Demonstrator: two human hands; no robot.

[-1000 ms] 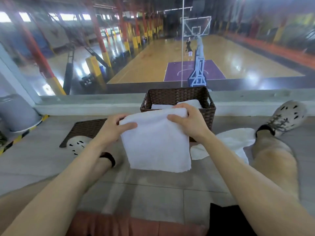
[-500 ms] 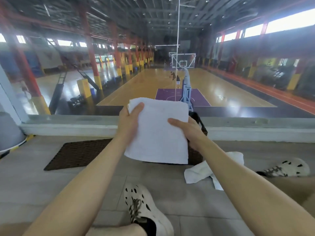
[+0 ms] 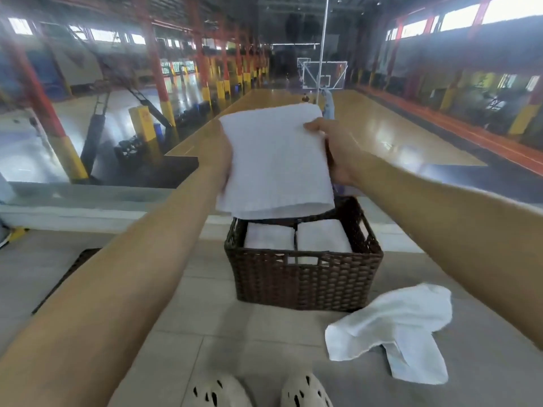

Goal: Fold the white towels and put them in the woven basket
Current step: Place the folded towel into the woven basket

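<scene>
I hold a folded white towel (image 3: 274, 160) in the air just above the far side of the dark brown woven basket (image 3: 302, 280). My left hand (image 3: 221, 154) grips its left edge, mostly hidden behind the cloth. My right hand (image 3: 333, 148) pinches its right edge near the top. Inside the basket lie two folded white towels (image 3: 296, 239) side by side. An unfolded white towel (image 3: 393, 327) lies crumpled on the floor to the right of the basket.
The basket stands on a grey tiled floor (image 3: 205, 327) before a low ledge (image 3: 88, 212) and a glass wall over a basketball court. A dark woven mat (image 3: 63, 282) lies at the left. My two pale shoes (image 3: 261, 392) show at the bottom.
The view has risen and moved forward, so the basket now shows from above. The held towel has gone from in front of the basket to over its far rim.
</scene>
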